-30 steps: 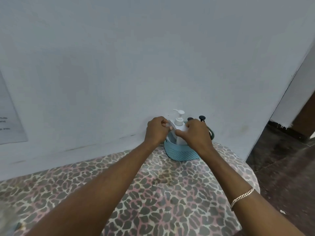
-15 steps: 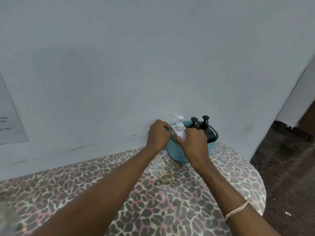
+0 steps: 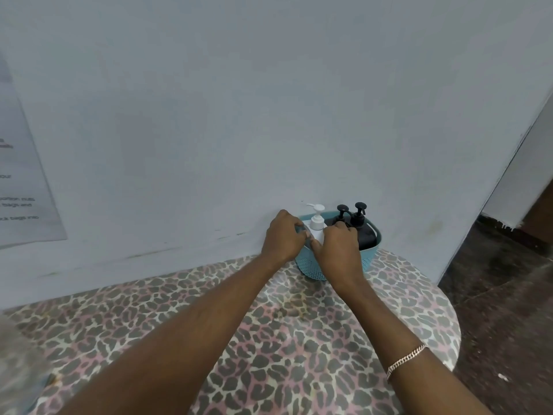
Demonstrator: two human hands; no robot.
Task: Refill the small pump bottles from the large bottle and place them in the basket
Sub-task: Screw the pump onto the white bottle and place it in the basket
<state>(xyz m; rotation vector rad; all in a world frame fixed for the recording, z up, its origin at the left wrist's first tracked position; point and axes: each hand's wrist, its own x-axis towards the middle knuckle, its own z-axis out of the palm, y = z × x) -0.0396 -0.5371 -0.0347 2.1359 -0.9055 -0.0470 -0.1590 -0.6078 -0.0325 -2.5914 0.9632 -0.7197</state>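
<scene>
A teal perforated basket (image 3: 371,256) stands at the far edge of the table, against the wall. Inside it a white pump bottle (image 3: 317,222) stands at the left and two black pump bottles (image 3: 364,233) at the right. My left hand (image 3: 282,238) grips the basket's left rim, fingers curled over it. My right hand (image 3: 339,250) is curled round the white bottle's body at the basket's front and hides most of it. The large bottle is not in view.
The table wears a leopard-print cloth (image 3: 269,339) and ends in a rounded edge at the right, with dark floor (image 3: 502,295) beyond. A pale wall rises just behind the basket, with a printed sheet (image 3: 21,175) on it at the left.
The basket, tilted toward me a second ago, now stands level, and both black bottles show behind my right hand. Both hands have stayed at the basket and white bottle.
</scene>
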